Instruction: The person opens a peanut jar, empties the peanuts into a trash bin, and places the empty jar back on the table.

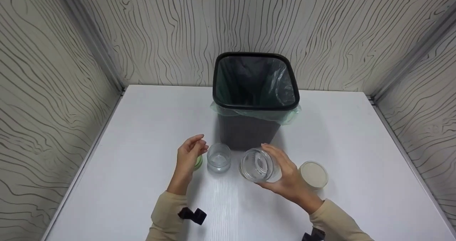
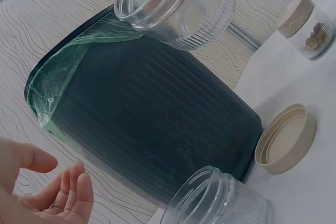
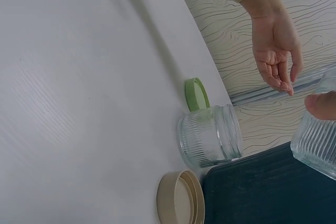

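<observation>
My right hand point(image 1: 286, 178) grips a clear ribbed glass jar point(image 1: 253, 166) by its side, held tilted above the table; it has no lid and looks empty. My left hand point(image 1: 188, 157) hovers in the air with fingers loosely bent and nothing in them. Below it a green lid point(image 3: 197, 94) lies on the table. Between the hands stands a second glass jar point(image 1: 218, 157), uncovered and upright. A loose beige lid point(image 2: 287, 139) rests near the bin's foot, hidden in the head view by the held jar.
A dark bin point(image 1: 249, 129) with a green liner bag stands behind the jars on the white table point(image 1: 149, 127). To the right is a jar with a beige lid point(image 1: 313, 175), brown pieces point(image 2: 316, 38) inside it. Wood-patterned panels point(image 1: 171, 34) enclose the table.
</observation>
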Demonstrator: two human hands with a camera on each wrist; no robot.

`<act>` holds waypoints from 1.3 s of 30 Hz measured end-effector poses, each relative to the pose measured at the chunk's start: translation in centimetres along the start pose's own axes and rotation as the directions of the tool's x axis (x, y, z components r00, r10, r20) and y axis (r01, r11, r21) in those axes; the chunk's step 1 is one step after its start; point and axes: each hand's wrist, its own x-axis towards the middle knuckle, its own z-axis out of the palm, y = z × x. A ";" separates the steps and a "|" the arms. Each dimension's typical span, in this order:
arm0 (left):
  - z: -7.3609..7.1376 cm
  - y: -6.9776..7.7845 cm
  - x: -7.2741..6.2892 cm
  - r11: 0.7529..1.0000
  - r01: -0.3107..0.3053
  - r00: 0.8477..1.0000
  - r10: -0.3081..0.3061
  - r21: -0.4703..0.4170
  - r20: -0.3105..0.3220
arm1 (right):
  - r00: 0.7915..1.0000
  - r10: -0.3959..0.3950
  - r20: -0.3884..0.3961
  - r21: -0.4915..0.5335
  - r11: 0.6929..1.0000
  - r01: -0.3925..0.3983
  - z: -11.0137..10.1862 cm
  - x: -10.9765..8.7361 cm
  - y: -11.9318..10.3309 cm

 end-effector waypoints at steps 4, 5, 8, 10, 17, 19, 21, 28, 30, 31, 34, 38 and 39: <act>-0.1 -0.3 -0.2 1.000 0.008 1.000 -0.008 -0.003 -0.010 | 1.000 0.007 -0.007 -0.004 1.000 -0.007 0.6 -0.5 0.2; -0.1 -0.4 -0.3 1.000 0.008 1.000 -0.008 -0.003 -0.012 | 1.000 0.009 -0.006 -0.001 1.000 -0.009 0.8 -0.6 0.2; -0.3 -0.8 -0.3 1.000 0.015 1.000 -0.015 -0.005 -0.018 | 0.999 0.040 0.010 0.014 0.999 -0.040 1.4 -1.1 0.2; -0.5 -1.1 -0.3 1.000 0.023 0.999 -0.023 -0.010 -0.023 | 0.999 0.048 0.013 0.024 0.999 -0.048 2.0 -1.3 0.2; -0.8 -2.0 -0.1 0.999 0.045 0.997 -0.044 0.016 -0.056 | 0.997 0.069 0.025 0.057 0.996 -0.071 3.8 -2.0 0.3; -0.8 -2.1 -0.1 0.998 0.049 0.997 -0.046 0.038 -0.065 | 0.996 0.084 0.032 0.081 0.993 -0.086 4.2 -2.2 0.3; -0.8 -2.3 -0.1 0.998 0.046 0.997 -0.043 0.052 -0.069 | 0.994 0.105 0.042 0.103 0.989 -0.108 4.6 -2.5 0.3; -0.8 -2.3 -0.3 0.997 0.040 0.998 -0.036 0.068 -0.059 | 0.985 0.160 0.061 0.125 0.978 -0.167 5.5 -3.2 0.3; -0.9 -2.3 -0.3 0.996 0.048 0.997 -0.043 0.071 -0.064 | 0.982 0.176 0.067 0.129 0.974 -0.184 5.7 -3.3 0.3; -0.9 -2.3 -0.3 0.996 0.051 0.997 -0.046 0.071 -0.065 | 0.981 0.183 0.069 0.128 0.973 -0.190 5.7 -3.3 0.3; -1.0 -2.4 -0.3 0.997 0.050 0.997 -0.045 0.065 -0.066 | 0.978 0.195 0.073 0.121 0.972 -0.202 5.9 -3.4 0.2; -1.0 -2.5 -0.3 0.998 0.047 0.997 -0.044 0.047 -0.063 | 0.972 0.222 0.083 0.117 0.966 -0.231 6.2 -3.7 0.2; -1.1 -2.5 -0.2 0.998 0.044 0.997 -0.042 0.043 -0.061 | 0.969 0.232 0.087 0.120 0.963 -0.242 6.3 -3.7 0.2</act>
